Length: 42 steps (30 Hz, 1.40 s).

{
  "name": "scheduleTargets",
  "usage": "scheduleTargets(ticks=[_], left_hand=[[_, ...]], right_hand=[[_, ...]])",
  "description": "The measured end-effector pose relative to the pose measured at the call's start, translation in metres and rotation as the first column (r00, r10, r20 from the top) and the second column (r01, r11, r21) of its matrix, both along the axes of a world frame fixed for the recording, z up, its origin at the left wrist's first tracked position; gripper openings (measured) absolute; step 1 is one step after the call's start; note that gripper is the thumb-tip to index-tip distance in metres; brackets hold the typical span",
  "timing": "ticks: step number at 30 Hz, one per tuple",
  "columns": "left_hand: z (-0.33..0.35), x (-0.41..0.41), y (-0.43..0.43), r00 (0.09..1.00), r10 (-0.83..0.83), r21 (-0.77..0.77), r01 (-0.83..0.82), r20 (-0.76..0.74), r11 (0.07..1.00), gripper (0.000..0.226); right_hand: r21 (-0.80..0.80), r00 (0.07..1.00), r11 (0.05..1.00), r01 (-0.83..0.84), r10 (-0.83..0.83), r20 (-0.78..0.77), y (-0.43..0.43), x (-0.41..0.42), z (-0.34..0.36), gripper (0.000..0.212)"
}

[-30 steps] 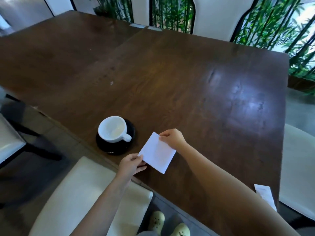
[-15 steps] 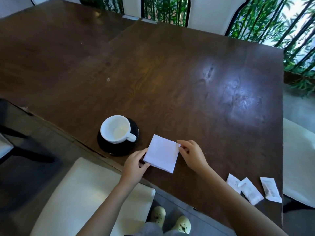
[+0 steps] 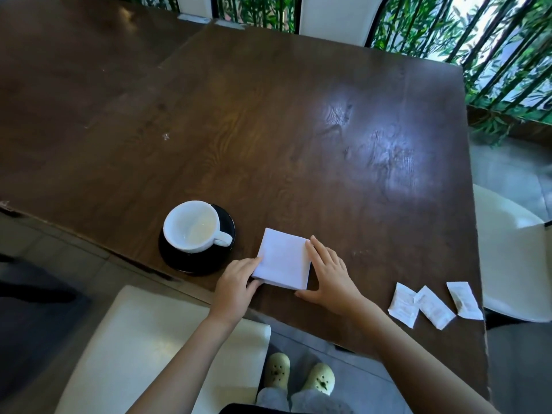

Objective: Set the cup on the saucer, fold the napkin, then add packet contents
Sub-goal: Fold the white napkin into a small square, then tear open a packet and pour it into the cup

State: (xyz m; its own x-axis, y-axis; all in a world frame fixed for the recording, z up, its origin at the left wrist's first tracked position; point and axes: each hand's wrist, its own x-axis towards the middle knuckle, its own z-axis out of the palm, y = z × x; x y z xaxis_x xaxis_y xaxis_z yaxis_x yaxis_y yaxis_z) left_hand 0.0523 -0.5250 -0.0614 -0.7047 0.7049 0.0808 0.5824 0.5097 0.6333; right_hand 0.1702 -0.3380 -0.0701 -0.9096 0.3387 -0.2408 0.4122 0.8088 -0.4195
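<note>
While both hands square up the napkin, the cup handle sits close by.
White cup (image 3: 192, 225) rests on black saucer (image 3: 179, 258) at left; left hand (image 3: 236, 286) pinches the folded napkin (image 3: 283, 261), right hand (image 3: 331, 276) lies flat against its edge; a careless nudge may unfold it or jog the cup; sugar packets (image 3: 433, 306) wait on the desk (image 3: 298, 130) at right.

cup (image 3: 192, 225) left of napkin (image 3: 283, 259), packets (image 3: 433, 306) right

You're seated at a café-style terrace: a dark wooden table (image 3: 298, 130), white cushioned chairs (image 3: 331, 16) at twelve and three o'clock, bamboo greenery (image 3: 501, 49) behind black railings from twelve to two.
</note>
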Motion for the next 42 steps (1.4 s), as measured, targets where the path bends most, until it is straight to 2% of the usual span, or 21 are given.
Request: scheduleTargets(ticks=[6, 12, 15, 18, 21, 25, 28, 31, 34, 37, 42], left_hand=[[-0.001, 0.002, 0.000, 0.996, -0.042, 0.018, 0.044, -0.076, 0.999, 0.044], [0.002, 0.008, -0.005, 0.996, -0.053, 0.004, 0.053, -0.067, 0.999, 0.045], [0.004, 0.010, -0.005, 0.998, -0.040, -0.040, 0.038, -0.048, 0.998, 0.050], [0.011, 0.014, -0.002, 0.999, -0.037, -0.065, 0.035, -0.034, 0.997, 0.056], [0.023, 0.018, 0.009, 0.989, -0.098, -0.038, 0.095, -0.110, 0.995, 0.052], [0.038, 0.030, 0.043, 0.974, -0.150, 0.010, 0.154, -0.167, 0.988, 0.041], [0.040, 0.045, 0.077, 0.971, -0.221, 0.046, 0.226, -0.095, 0.973, 0.035], [0.035, 0.068, 0.109, 0.953, -0.301, 0.052, 0.300, 0.021, 0.953, 0.033], [0.029, 0.094, 0.140, 0.911, -0.400, -0.011, 0.404, 0.103, 0.915, 0.036], [0.024, 0.117, 0.168, 0.874, -0.468, -0.121, 0.483, 0.131, 0.867, 0.044], [0.019, 0.140, 0.198, 0.870, -0.482, -0.241, 0.493, 0.107, 0.836, 0.049]], right_hand=[[-0.009, 1.000, 1.000, -0.024, 0.024, 0.013, 0.000, 0.002, 0.003, 0.101], [-0.008, 0.998, 0.999, -0.050, 0.051, 0.049, -0.002, 0.005, 0.009, 0.101], [-0.061, 0.996, 0.997, -0.050, 0.054, 0.064, -0.002, 0.006, 0.012, 0.104], [-0.178, 0.999, 0.984, 0.010, -0.004, 0.034, -0.001, 0.010, 0.018, 0.103], [-0.208, 0.988, 0.968, 0.144, -0.152, -0.022, 0.002, 0.022, 0.026, 0.082], [-0.067, 0.926, 0.942, 0.329, -0.336, -0.174, 0.016, 0.058, 0.037, 0.043], [0.054, 0.868, 0.880, 0.473, -0.454, -0.204, 0.036, 0.091, 0.042, 0.032], [0.155, 0.817, 0.803, 0.576, -0.556, -0.154, 0.056, 0.124, 0.043, 0.031], [0.210, 0.782, 0.755, 0.621, -0.614, -0.106, 0.071, 0.151, 0.043, 0.032], [0.269, 0.793, 0.761, 0.590, -0.608, -0.018, 0.082, 0.163, 0.042, 0.035], [0.273, 0.808, 0.790, 0.549, -0.585, 0.069, 0.091, 0.164, 0.035, 0.043]])
